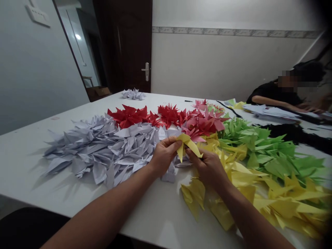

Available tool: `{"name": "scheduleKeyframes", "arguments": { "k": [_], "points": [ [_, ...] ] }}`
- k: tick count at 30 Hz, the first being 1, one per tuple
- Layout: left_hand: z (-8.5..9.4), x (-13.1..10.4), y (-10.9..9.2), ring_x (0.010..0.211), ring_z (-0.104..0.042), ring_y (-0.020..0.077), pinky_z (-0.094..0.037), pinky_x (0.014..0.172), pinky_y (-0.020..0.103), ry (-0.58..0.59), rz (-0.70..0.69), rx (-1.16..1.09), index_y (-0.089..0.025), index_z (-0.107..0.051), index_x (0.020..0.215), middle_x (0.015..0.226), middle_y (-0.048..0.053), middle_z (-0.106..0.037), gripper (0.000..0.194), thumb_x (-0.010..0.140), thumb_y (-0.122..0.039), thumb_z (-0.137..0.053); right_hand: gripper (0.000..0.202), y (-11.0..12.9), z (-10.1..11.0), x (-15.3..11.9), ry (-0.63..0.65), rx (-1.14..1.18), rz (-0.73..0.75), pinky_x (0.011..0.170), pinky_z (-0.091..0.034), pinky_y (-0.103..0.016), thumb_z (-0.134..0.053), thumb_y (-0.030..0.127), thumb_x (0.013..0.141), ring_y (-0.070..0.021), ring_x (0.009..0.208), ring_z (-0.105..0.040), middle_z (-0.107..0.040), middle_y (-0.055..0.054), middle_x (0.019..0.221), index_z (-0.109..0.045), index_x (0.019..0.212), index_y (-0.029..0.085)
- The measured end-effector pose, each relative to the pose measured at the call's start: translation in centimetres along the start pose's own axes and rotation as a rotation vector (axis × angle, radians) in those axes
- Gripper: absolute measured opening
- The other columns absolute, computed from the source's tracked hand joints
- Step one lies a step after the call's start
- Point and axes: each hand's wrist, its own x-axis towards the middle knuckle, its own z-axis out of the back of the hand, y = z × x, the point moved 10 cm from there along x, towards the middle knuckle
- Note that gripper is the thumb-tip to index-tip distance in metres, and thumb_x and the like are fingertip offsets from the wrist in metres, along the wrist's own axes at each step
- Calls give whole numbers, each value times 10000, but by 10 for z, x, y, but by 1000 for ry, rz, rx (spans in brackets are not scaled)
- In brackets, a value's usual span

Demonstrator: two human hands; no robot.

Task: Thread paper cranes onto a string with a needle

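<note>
A folded yellow paper piece is held between both hands over the middle of the white table. My left hand pinches its left part between thumb and fingers. My right hand has its fingers closed on the lower right part; some fingertips are hidden behind the paper. Left of my hands lies a wide heap of white folded paper. Yellow folded pieces spread to the right, around my right forearm. Red pieces lie behind the white heap.
Green folded pieces lie at the right, pink ones beyond my hands. A small white pile sits at the far edge. At the far right, a person in black leans over the table beside paper sheets and black material.
</note>
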Motion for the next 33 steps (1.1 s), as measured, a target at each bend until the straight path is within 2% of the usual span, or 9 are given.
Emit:
{"name": "scheduleKeyframes", "arguments": {
  "k": [8,16,21,28,31,33],
  "points": [
    [2,-1,2,645,-607,93,-483,675,210,-9,21,10,-111,-690,733,707,19,-678,209,577,-187,-807,426,-9,-1,0,1,57,-101,451,-299,-228,-468,529,801,-131,485,-426,-494,-5,489,-528,567,178],
    [4,-2,1,634,-598,86,-481,654,199,-45,-1,26,-120,-699,716,694,10,-684,261,526,-228,-840,436,-17,-4,0,29,43,-140,464,-304,-228,-464,539,797,-122,492,-408,-470,5,493,-534,571,173],
    [1,-2,0,636,-595,81,-483,652,192,-27,-9,44,-129,-699,674,677,2,-679,269,487,-245,-854,431,-18,-5,0,50,66,-156,493,-336,-232,-462,542,799,-143,543,-463,-539,-20,555,-608,654,162],
    [0,-2,1,611,-589,85,-472,613,195,13,-9,117,-122,-710,717,690,16,-688,266,530,-265,-835,437,-18,-1,1,11,29,-131,471,-325,-225,-469,532,806,-133,510,-454,-523,-14,518,-593,610,163],
    [4,-1,-1,593,-585,82,-469,603,195,-23,-39,134,-124,-695,701,668,5,-680,251,527,-242,-832,430,-13,0,0,1,-10,-93,461,-315,-222,-470,506,824,-122,484,-445,-508,-2,494,-599,599,163],
    [7,1,-6,578,-584,82,-473,594,195,-61,-82,126,-132,-679,707,652,-7,-672,243,532,-220,-824,396,-3,4,-1,-26,-43,-14,476,-332,-224,-484,464,838,-123,489,-477,-539,-4,510,-629,627,162]
  ]
}}
